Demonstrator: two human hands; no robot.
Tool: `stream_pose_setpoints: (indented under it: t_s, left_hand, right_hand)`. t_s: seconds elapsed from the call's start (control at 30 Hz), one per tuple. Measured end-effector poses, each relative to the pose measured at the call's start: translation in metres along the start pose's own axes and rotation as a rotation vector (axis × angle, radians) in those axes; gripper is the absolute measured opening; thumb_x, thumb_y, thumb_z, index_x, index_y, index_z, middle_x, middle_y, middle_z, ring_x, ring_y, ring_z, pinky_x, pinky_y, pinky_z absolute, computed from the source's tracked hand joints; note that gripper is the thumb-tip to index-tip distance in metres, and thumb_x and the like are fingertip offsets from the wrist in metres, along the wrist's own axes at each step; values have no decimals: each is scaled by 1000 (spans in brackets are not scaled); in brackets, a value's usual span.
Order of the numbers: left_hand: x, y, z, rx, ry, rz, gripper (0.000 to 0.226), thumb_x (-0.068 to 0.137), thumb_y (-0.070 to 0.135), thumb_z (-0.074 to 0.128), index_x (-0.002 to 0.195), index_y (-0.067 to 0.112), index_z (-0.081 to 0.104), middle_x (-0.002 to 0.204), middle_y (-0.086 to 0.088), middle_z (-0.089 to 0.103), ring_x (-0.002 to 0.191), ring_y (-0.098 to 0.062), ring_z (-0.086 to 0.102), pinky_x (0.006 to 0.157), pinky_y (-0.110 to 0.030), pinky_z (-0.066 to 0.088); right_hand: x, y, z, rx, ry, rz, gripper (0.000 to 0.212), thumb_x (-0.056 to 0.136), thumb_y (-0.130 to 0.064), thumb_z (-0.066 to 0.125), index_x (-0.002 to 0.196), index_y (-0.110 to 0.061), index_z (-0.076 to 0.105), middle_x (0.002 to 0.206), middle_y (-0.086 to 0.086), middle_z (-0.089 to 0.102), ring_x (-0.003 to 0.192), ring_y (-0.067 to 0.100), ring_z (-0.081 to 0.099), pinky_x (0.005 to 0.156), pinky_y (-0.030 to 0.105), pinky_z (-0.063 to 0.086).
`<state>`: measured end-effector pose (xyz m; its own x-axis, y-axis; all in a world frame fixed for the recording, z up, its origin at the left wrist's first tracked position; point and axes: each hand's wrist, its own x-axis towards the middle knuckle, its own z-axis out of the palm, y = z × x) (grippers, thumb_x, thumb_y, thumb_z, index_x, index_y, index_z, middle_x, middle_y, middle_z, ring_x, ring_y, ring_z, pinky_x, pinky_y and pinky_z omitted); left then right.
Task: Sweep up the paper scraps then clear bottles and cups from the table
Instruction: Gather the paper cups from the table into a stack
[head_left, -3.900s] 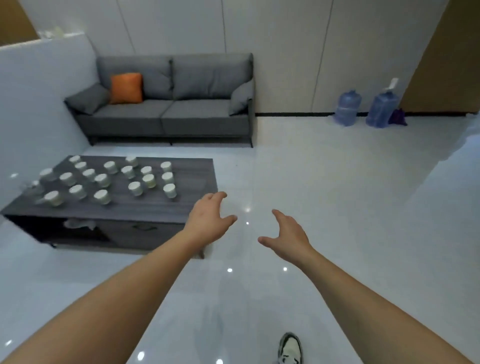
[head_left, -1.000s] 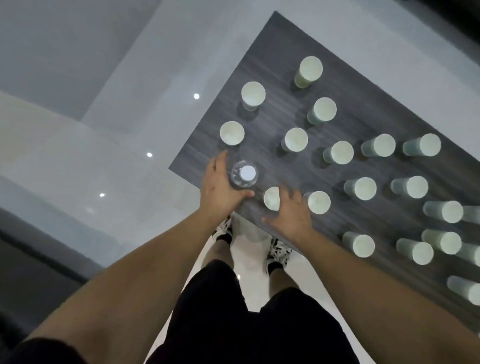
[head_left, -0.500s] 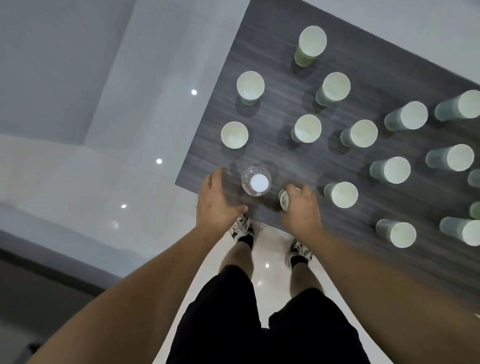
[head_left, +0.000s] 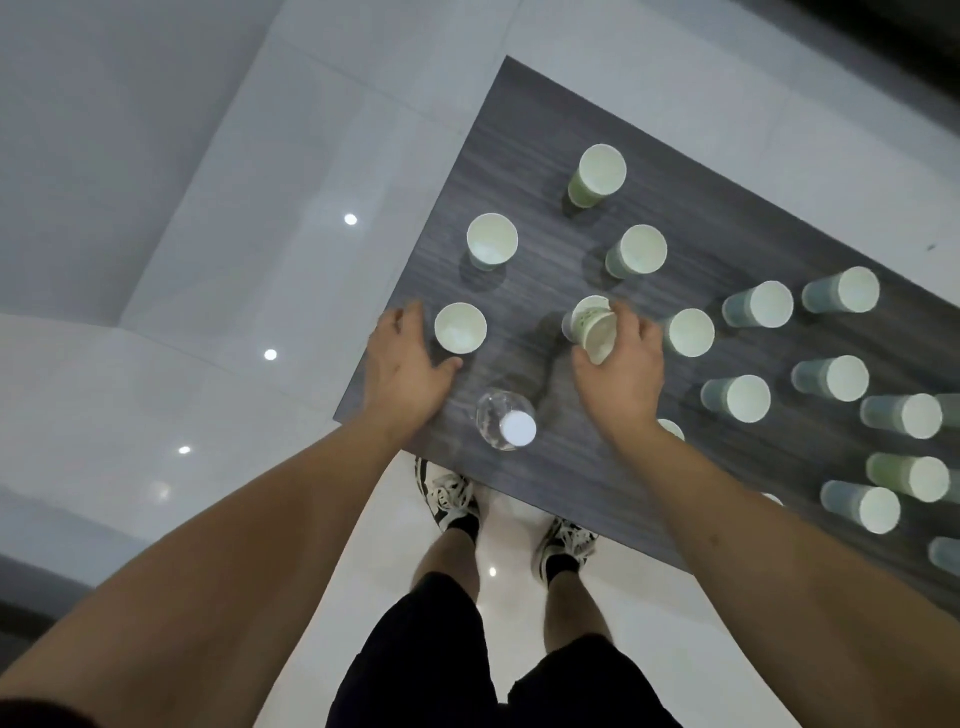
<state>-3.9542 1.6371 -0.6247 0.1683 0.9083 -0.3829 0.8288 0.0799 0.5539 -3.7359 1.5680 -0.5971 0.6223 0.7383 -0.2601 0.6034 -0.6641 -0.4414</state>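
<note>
While the person stands at the near edge of the dark table (head_left: 675, 509), both bare hands are out over its top. Let the clear bottle (head_left: 505, 427) be our marker. It stands upright right by the near edge, with its white cap on, so it is easy to grab later.

Just past the bottle and a bit to its left is the left hand (head_left: 402, 366). Its fingers are loose and spread, and it holds nothing. It sits right beside a paper cup (head_left: 460, 328), with the thumb close under that cup. I think it is about to take this cup, since it is the closest one on that side.

Just past the bottle and to its right is the right hand (head_left: 618, 374). Its fingers are curled around a tipped cup (head_left: 595, 328), held on a slant above the table. It looks like it is being slid into another cup under it, though I cannot be sure. Stacking cups would let one hand carry many.

Farther from the bottle stand three more cups, the farthest a greenish cup (head_left: 597, 174). Off to the bottle's right, many cups (head_left: 831, 379) stand upright in rows, well apart from each other.

No paper scraps show anywhere. The clearing has only begun, I think.
</note>
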Motion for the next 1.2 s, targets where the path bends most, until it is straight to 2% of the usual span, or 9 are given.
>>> stream_pose_setpoints:
  t_s: [0.1, 0.23, 0.4, 0.5, 0.63, 0.73, 0.9, 1.07, 1.2]
  left_hand:
    - [14, 1, 13, 38, -63, 47, 89, 70, 41, 82, 142, 24, 32, 143, -13, 34, 126, -34, 37, 99, -43, 38]
    - [30, 1, 29, 202, -143, 163, 102, 65, 48, 83, 147, 35, 24, 151, -9, 20, 131, -34, 30, 101, -46, 39]
    - [52, 1, 37, 200, -208, 208, 77, 77, 33, 73, 144, 29, 35, 144, -7, 36, 121, -34, 44, 94, -43, 45]
    - [55, 15, 27, 135, -119, 234, 65, 77, 32, 69, 137, 27, 44, 131, -8, 47, 111, -31, 51, 90, -40, 48]
    - [64, 47, 10, 47, 93, 347, 65, 78, 40, 65, 135, 25, 39, 127, -4, 48, 107, -24, 51, 77, -30, 45]
    - [85, 68, 4, 75, 174, 423, 65, 79, 43, 64, 136, 23, 38, 129, -5, 47, 108, -21, 48, 79, -26, 39]
    - [118, 73, 19, 168, 49, 425, 64, 85, 38, 61, 142, 21, 36, 137, -10, 44, 114, -29, 47, 90, -38, 46]
    - [131, 59, 39, 307, -148, 372, 69, 86, 29, 67, 146, 21, 35, 150, -13, 35, 131, -35, 37, 106, -45, 36]
    - [126, 63, 42, 234, -163, 290, 72, 79, 23, 74, 142, 19, 40, 139, -15, 44, 119, -37, 49, 97, -43, 44]
  right_hand:
    - [18, 10, 3, -33, 13, 40, 71, 84, -23, 71, 149, -19, 41, 138, 17, 46, 120, 36, 51, 104, 40, 41]
    - [35, 22, 26, -111, -140, 66, 72, 90, -25, 69, 153, -18, 34, 150, 16, 37, 132, 36, 43, 108, 40, 36]
    - [39, 32, 54, -102, -240, 106, 73, 89, -26, 70, 152, -21, 35, 150, 14, 33, 130, 37, 44, 107, 40, 40]
    - [34, 35, 60, -77, -236, 156, 73, 85, -25, 74, 149, -24, 38, 146, 14, 36, 126, 38, 48, 103, 41, 44]
    - [19, 36, 57, -67, -276, 189, 72, 84, -25, 75, 146, -25, 39, 141, 15, 39, 119, 40, 52, 96, 42, 47]
    - [10, 36, 56, -68, -291, 211, 74, 83, -25, 76, 146, -25, 39, 138, 15, 41, 116, 41, 54, 95, 41, 47]
    - [3, 40, 61, -49, -280, 215, 71, 85, -24, 74, 147, -27, 38, 140, 13, 39, 118, 38, 53, 95, 43, 47]
    - [4, 44, 66, -34, -265, 207, 70, 85, -23, 73, 147, -28, 39, 139, 12, 40, 117, 37, 54, 95, 41, 47]
    - [7, 42, 57, 14, -235, 211, 72, 83, -23, 75, 146, -27, 41, 137, 12, 43, 117, 35, 54, 96, 39, 46]
